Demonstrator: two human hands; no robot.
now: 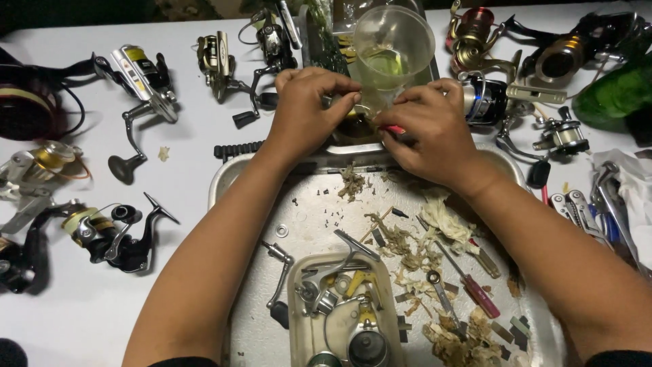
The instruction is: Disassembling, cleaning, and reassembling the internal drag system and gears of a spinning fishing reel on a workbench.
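My left hand (309,109) and my right hand (428,126) meet at the far edge of a metal tray (224,180), just below a clear plastic cup (392,44). The left fingers pinch a small dark part that is mostly hidden between the hands. The right hand grips a thin tool with a red handle (392,129), of which only the tip shows. On the tray lie small screws, washers, dirty paper scraps (445,221) and a red-handled screwdriver (475,285).
A small plastic tub (299,319) at the tray's near side holds reel parts. Several fishing reels lie around on the white table: left (115,234), far left (146,78), far right (564,58). Pliers (577,211) and a green bottle (614,95) sit at the right.
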